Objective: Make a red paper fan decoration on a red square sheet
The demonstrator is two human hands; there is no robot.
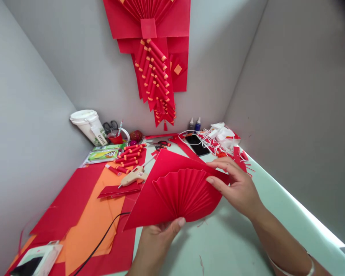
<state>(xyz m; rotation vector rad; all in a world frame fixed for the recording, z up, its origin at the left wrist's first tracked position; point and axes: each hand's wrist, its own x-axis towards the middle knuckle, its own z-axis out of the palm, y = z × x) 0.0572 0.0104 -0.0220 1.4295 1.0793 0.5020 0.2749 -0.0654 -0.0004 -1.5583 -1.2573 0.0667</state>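
A red card sheet [158,168] with a pleated red paper fan [184,189] on its face is held up over the pale green table [218,245]. My left hand [162,241] grips its lower edge, the thumb on the front near the point where the pleats meet. On the right, my right hand [235,184] pinches the card's right side, with the thumb by the fan's right end and the other fingers at the upper edge. The sheet is tilted, and parts of the fingers behind it are hidden.
A glue gun [134,176], red paper rolls [129,157], scissors [161,145] and orange sheets [86,241] lie at the left and centre. A black phone [197,145] and white scraps [221,132] are at the back right. Red decorations [152,73] hang on the wall.
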